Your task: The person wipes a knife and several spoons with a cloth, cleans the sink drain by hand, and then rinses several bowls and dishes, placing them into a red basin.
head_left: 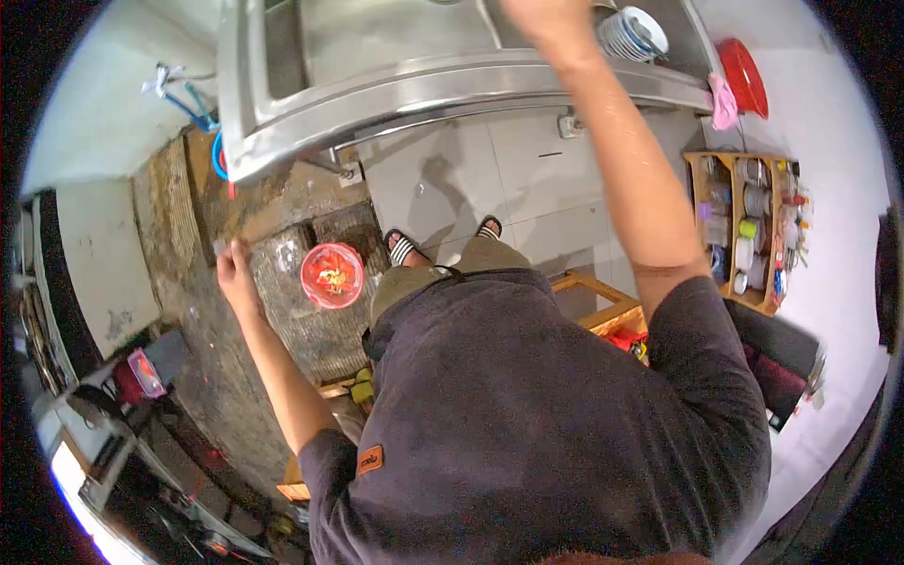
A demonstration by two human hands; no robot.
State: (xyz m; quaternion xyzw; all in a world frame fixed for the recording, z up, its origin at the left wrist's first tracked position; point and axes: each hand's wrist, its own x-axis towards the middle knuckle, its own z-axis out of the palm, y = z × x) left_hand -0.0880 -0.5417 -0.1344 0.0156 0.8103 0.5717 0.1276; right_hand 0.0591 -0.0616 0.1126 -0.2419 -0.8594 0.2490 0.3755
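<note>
My left hand [237,275] is out over the floor at the left, above and beside a red bucket [331,256] with yellowish and red scraps inside. Its fingers are drawn together, with a small pale patch at their tips that is too blurred to name. At the top edge, my right hand [548,26] reaches over the stainless steel sink counter [405,80]. The fingers of that hand fall outside the picture. Just to its right, a stack of white dishes [633,36] lies tilted on the counter.
A red basin [742,77] and a pink cloth [723,102] are at the counter's right end. A wooden rack [744,231] with jars stands by the right wall. A blue bucket [219,155] sits under the counter's left corner. Wooden furniture [593,303] stands close behind me.
</note>
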